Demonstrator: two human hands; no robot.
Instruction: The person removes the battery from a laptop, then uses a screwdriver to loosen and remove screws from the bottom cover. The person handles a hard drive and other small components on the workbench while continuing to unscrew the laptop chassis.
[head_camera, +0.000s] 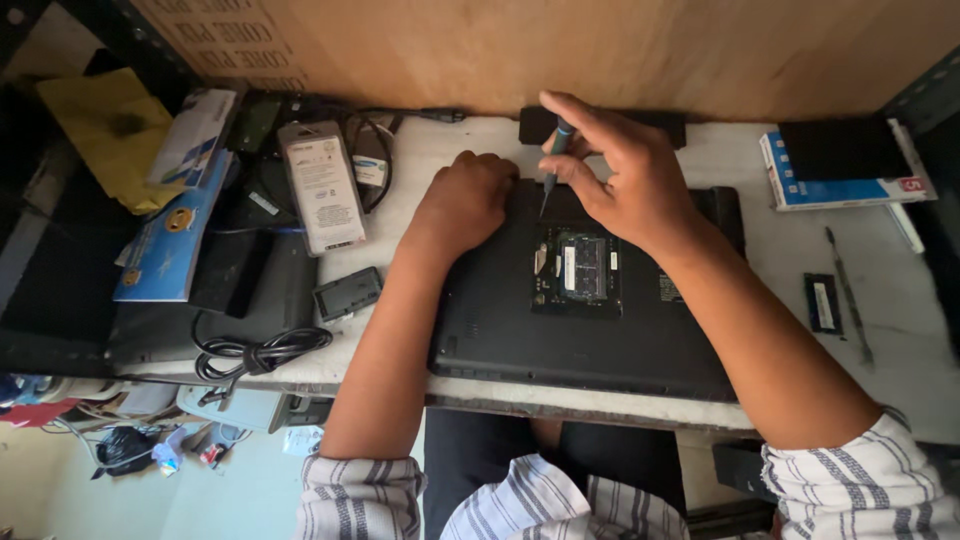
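Observation:
A black laptop (560, 340) lies upside down on the white table, its memory bay open with a green memory module (582, 266) showing. My right hand (615, 165) holds a small teal-handled screwdriver (556, 160) upright, tip down at the laptop's far edge just above the bay. My left hand (462, 200) is a closed fist resting on the laptop's far left corner, holding nothing that I can see.
A loose memory stick (822, 303) and a thin metal tool (850, 295) lie to the right. A blue and white box (840, 175) sits at far right. On the left are a grey drive (322, 187), cables (255, 352), a small black cover (347, 293) and boxes.

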